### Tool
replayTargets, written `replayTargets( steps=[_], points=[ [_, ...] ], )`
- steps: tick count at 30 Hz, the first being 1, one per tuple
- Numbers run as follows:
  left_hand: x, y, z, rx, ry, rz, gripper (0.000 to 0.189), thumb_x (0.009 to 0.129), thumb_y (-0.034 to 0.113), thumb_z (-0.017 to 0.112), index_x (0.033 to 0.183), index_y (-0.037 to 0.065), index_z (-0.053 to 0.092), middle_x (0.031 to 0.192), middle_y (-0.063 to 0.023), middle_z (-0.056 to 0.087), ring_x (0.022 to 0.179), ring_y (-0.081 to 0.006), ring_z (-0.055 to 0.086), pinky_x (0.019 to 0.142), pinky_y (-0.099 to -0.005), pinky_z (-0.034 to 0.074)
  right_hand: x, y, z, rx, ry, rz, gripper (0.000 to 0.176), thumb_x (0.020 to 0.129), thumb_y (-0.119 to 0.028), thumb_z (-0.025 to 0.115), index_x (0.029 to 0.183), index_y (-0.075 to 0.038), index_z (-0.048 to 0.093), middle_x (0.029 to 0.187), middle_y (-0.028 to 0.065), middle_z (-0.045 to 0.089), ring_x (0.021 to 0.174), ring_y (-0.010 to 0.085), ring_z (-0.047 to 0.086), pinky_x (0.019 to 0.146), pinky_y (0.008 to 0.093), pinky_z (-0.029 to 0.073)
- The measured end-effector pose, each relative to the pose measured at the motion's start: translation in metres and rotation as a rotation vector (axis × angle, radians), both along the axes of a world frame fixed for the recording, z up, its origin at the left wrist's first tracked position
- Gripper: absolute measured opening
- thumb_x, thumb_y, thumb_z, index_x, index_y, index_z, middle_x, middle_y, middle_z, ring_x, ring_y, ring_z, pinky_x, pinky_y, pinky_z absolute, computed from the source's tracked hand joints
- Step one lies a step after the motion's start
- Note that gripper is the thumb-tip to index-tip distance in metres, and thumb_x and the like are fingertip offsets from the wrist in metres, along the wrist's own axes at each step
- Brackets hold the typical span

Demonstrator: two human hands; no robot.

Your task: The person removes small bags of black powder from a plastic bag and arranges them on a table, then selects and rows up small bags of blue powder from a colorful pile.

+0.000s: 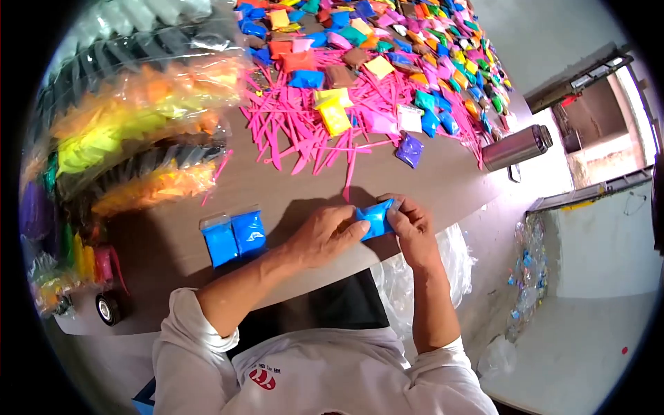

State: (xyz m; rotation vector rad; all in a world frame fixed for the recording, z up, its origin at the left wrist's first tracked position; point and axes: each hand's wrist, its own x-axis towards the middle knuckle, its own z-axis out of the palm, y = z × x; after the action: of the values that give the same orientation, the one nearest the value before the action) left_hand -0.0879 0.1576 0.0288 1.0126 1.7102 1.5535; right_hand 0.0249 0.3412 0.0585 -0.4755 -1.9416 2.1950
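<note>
Between my two hands, just over the table's front edge, is a small bright blue packet [377,219]. My left hand [326,235] pinches its left end, thumb on top. At its right end, my right hand [413,225] has thumb and fingers closed on the clear edge. Two more blue packets, one [220,242] beside the other [248,232], lie on the table [277,187] left of my left hand. Beyond my hands is a heap of pink plastic sticks [283,124], one of them [350,173] pointing toward me. A purple packet [409,150] rests at the heap's near edge.
Many coloured packets [443,41] cover the table's far part. Large clear bags of black, orange and yellow packets [138,124] are stacked at left. A metal bottle [515,148] lies at right. A small black wheel [107,308] is at front left; clear plastic [449,266] hangs beside my right forearm.
</note>
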Motion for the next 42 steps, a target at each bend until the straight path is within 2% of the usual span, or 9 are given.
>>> replayTargets(
  steps=[7,11,13,22,26,29,32,34,42],
  points=[
    [0.006,0.002,-0.009,0.018,0.158,0.018,0.035,0.096,0.027,0.062,0.078,-0.001,0.052,0.068,-0.0051,0.046,0.063,-0.012,0.043,0.054,-0.0329,0.037,0.008,-0.009,-0.014,-0.146,-0.141,0.072,0.029,0.088,-0.011,0.076,0.112,0.001,0.064,0.095,0.0011,0.065,0.086,0.0098,0.06,0.079,0.025,0.049],
    [0.006,0.002,-0.007,0.035,0.095,0.013,0.036,0.096,0.027,0.061,0.076,0.0,0.052,0.068,-0.005,0.045,0.062,-0.0116,0.043,0.054,-0.0329,0.037,0.007,-0.014,-0.026,-0.222,-0.058,0.039,0.027,0.088,-0.011,0.075,0.11,0.001,0.064,0.092,0.0005,0.065,0.082,0.0092,0.06,0.074,0.0246,0.049],
    [0.004,0.001,-0.006,0.033,0.101,-0.002,0.031,0.093,0.025,0.063,0.079,-0.002,0.057,0.066,-0.0122,0.053,0.061,-0.019,0.05,0.059,-0.0379,0.042,0.007,-0.016,-0.028,-0.271,-0.028,0.021,0.026,0.089,-0.01,0.074,0.11,0.001,0.064,0.092,0.0021,0.066,0.082,0.0097,0.061,0.074,0.0255,0.05],
    [0.005,0.002,-0.003,0.03,0.02,0.002,0.033,0.096,0.03,0.062,0.084,-0.001,0.062,0.071,-0.0115,0.059,0.065,-0.0188,0.054,0.063,-0.0378,0.046,0.005,-0.026,-0.014,-0.476,0.0,-0.051,0.026,0.089,-0.011,0.073,0.112,-0.001,0.064,0.097,0.0042,0.066,0.088,0.014,0.064,0.078,0.0293,0.052],
    [0.005,0.002,0.0,0.018,0.032,0.03,0.035,0.096,0.033,0.063,0.085,0.0,0.063,0.07,-0.0106,0.059,0.064,-0.0182,0.054,0.062,-0.0376,0.045,0.011,-0.033,-0.024,-0.482,0.038,-0.13,0.027,0.089,-0.012,0.073,0.113,-0.002,0.064,0.099,0.0045,0.066,0.092,0.0147,0.064,0.08,0.0304,0.052],
    [0.004,0.0,-0.001,0.013,0.081,-0.041,0.04,0.096,0.035,0.062,0.078,0.0,0.055,0.065,-0.0052,0.048,0.063,-0.0125,0.044,0.056,-0.0353,0.039,0.018,-0.024,-0.032,-0.426,0.005,-0.118,0.025,0.089,-0.011,0.073,0.111,-0.003,0.065,0.096,0.0028,0.066,0.088,0.013,0.063,0.078,0.029,0.052],
    [0.002,0.0,-0.002,-0.026,0.204,-0.065,0.044,0.095,0.038,0.065,0.077,0.0,0.054,0.065,-0.007,0.047,0.062,-0.0153,0.044,0.057,-0.0369,0.039,0.02,-0.008,-0.041,-0.334,0.008,0.011,0.022,0.089,-0.011,0.072,0.109,-0.004,0.067,0.094,0.0012,0.066,0.085,0.0108,0.063,0.075,0.0267,0.051],
    [0.003,-0.001,-0.002,-0.039,0.24,-0.089,0.042,0.093,0.037,0.066,0.079,-0.001,0.056,0.068,-0.016,0.057,0.062,-0.0254,0.054,0.059,-0.0411,0.044,0.015,-0.009,-0.025,-0.182,0.011,0.074,0.02,0.089,-0.011,0.073,0.107,-0.004,0.068,0.089,-0.0008,0.065,0.078,0.0083,0.06,0.07,0.0241,0.048],
    [0.005,0.003,-0.007,-0.034,0.165,-0.038,0.042,0.094,0.038,0.065,0.084,-0.002,0.058,0.073,-0.0214,0.059,0.067,-0.0352,0.059,0.062,-0.0456,0.045,0.018,-0.016,-0.031,-0.33,-0.047,-0.011,0.017,0.094,-0.02,0.071,0.102,-0.005,0.07,0.085,-0.0022,0.066,0.07,0.0055,0.054,0.065,0.0231,0.045]
  ],
)
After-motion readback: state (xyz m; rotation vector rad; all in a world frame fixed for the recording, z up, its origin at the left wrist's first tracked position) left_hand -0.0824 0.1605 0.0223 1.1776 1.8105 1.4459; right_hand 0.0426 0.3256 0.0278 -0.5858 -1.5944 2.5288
